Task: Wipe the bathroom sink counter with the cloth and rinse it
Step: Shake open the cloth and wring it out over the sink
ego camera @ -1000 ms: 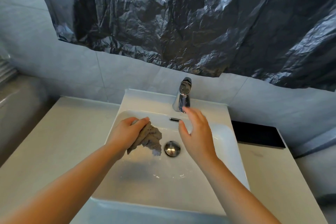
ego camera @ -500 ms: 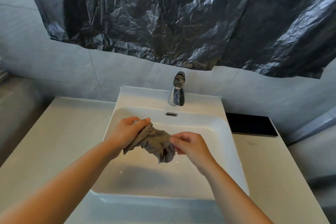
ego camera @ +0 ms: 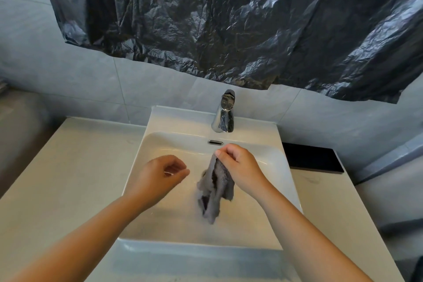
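A grey cloth hangs down over the white sink basin, pinched at its top corner by my right hand. My left hand hovers over the basin's left side, a short way from the cloth, with fingers loosely curled and nothing in them. The chrome faucet stands at the back of the sink, and no water shows running from it. The pale counter spreads to the left and right of the sink. The drain is hidden behind the cloth.
A black flat slab lies on the counter at the back right. Crumpled black plastic sheeting covers the wall above the faucet. Grey tiles line the wall behind.
My left hand has let go of the cloth and drawn away to the left. My right hand now holds the cloth alone, lifted so it hangs unfolded.
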Available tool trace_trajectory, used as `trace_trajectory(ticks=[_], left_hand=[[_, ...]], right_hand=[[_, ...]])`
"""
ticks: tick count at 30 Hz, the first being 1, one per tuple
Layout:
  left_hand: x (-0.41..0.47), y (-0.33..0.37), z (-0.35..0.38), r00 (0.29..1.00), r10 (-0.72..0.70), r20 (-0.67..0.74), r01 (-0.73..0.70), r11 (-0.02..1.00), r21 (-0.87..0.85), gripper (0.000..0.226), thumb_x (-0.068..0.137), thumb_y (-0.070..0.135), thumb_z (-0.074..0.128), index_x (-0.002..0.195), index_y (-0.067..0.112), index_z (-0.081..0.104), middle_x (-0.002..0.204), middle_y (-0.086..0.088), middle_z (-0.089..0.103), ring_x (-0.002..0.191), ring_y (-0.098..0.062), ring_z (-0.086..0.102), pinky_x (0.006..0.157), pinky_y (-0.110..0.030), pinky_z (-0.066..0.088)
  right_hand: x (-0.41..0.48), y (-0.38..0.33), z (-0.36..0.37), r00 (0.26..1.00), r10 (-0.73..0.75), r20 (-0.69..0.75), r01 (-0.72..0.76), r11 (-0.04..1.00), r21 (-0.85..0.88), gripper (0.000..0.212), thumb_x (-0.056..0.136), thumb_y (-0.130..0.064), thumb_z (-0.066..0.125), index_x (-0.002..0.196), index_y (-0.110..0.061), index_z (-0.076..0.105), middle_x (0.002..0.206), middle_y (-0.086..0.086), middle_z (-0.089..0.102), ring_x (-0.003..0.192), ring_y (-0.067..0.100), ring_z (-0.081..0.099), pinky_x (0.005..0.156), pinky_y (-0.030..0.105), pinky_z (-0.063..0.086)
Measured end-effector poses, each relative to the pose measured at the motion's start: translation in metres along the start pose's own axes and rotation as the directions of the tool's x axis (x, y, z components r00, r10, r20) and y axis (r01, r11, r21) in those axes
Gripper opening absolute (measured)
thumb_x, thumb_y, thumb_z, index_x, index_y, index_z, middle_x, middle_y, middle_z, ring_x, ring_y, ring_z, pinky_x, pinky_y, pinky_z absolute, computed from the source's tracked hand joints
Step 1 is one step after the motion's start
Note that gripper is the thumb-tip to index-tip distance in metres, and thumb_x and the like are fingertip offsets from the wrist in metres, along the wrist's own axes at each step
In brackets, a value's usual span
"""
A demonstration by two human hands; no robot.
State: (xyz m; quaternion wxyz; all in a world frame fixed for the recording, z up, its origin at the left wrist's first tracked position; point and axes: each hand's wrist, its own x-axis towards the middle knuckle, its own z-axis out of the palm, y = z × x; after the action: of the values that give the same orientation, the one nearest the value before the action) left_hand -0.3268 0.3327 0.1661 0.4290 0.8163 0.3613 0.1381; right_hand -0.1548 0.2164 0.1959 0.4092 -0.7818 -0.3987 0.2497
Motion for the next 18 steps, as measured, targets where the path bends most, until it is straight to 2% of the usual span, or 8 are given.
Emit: trace_trajectory(ticks=[2,6,9,11,12,15,16,18], left_hand=[[-0.008,0.009,0.009,0.999,0.042,0.009,-0.041,0.993,-0.111,0.005,0.081,0.029,0.071,0.085,0.026,0.070,0.081,0.012,0.069,0.077,0.003,0.063,0.070,-0.011,0.051],[-0.006,0.018,0.026,0.999,0.040,-0.007,-0.040,0.942,-0.333,0.021,0.073,0.028,0.079,0.091,0.023,0.070,0.086,0.009,0.072,0.082,-0.003,0.067,0.075,-0.023,0.056],[0.001,0.025,0.034,0.997,0.071,0.007,-0.065,0.942,-0.328,0.022,0.074,0.024,0.078,0.094,0.024,0.069,0.086,0.010,0.072,0.082,-0.004,0.067,0.077,-0.024,0.055],[0.005,0.030,0.035,0.995,0.100,-0.016,-0.100,0.948,-0.301,0.010,0.080,0.013,0.072,0.086,0.021,0.071,0.076,0.006,0.072,0.072,-0.007,0.067,0.072,-0.023,0.055],[0.007,0.031,0.033,0.993,0.114,-0.027,-0.117,0.956,-0.268,0.012,0.082,0.008,0.067,0.080,0.020,0.070,0.070,0.006,0.070,0.066,-0.006,0.066,0.068,-0.021,0.053],[0.012,0.031,0.023,0.991,0.121,-0.062,-0.131,0.975,-0.178,0.020,0.087,0.010,0.057,0.076,0.023,0.065,0.064,0.004,0.066,0.061,-0.009,0.061,0.061,-0.023,0.050],[0.015,0.030,0.017,0.992,0.098,-0.081,-0.111,0.979,-0.168,0.018,0.089,0.012,0.054,0.077,0.022,0.064,0.065,0.003,0.065,0.062,-0.011,0.060,0.062,-0.026,0.049],[0.020,0.029,0.001,0.991,0.057,-0.119,-0.076,0.984,-0.163,0.017,0.092,0.014,0.052,0.081,0.019,0.064,0.069,0.001,0.065,0.063,-0.012,0.059,0.062,-0.027,0.049]], right_hand=[[0.003,-0.004,-0.002,1.000,0.017,-0.004,-0.017,1.000,0.016,0.020,0.094,-0.032,0.056,0.088,-0.016,0.065,0.080,-0.006,0.063,0.076,0.004,0.057,0.067,0.017,0.044],[0.003,-0.012,-0.013,0.999,0.039,0.004,-0.039,0.998,0.058,0.018,0.093,-0.033,0.057,0.087,-0.019,0.068,0.087,-0.003,0.067,0.084,0.009,0.061,0.076,0.027,0.048],[0.001,-0.016,-0.019,0.999,0.042,0.021,-0.044,0.995,0.088,0.018,0.092,-0.032,0.058,0.085,-0.020,0.068,0.090,0.000,0.069,0.087,0.013,0.063,0.080,0.030,0.050],[0.000,-0.017,-0.022,0.999,0.034,0.014,-0.035,0.994,0.103,0.019,0.092,-0.032,0.059,0.084,-0.017,0.069,0.089,0.003,0.070,0.086,0.014,0.063,0.081,0.033,0.050],[0.000,-0.016,-0.023,0.999,0.033,0.009,-0.034,0.994,0.102,0.019,0.092,-0.031,0.059,0.085,-0.017,0.069,0.089,0.005,0.070,0.085,0.014,0.063,0.081,0.034,0.050],[0.000,-0.011,-0.031,0.997,0.053,0.051,-0.060,0.989,0.135,0.011,0.086,-0.026,0.068,0.095,-0.019,0.069,0.092,0.003,0.071,0.086,0.013,0.066,0.080,0.032,0.052],[0.001,-0.007,-0.036,0.995,0.057,0.087,-0.068,0.989,0.130,0.017,0.083,-0.021,0.072,0.099,-0.020,0.068,0.093,0.001,0.070,0.086,0.014,0.067,0.079,0.031,0.054],[0.002,0.002,-0.047,0.990,0.042,0.136,-0.039,0.999,-0.024,0.031,0.080,-0.011,0.074,0.106,-0.024,0.063,0.090,-0.003,0.065,0.077,0.013,0.064,0.069,0.025,0.055]])
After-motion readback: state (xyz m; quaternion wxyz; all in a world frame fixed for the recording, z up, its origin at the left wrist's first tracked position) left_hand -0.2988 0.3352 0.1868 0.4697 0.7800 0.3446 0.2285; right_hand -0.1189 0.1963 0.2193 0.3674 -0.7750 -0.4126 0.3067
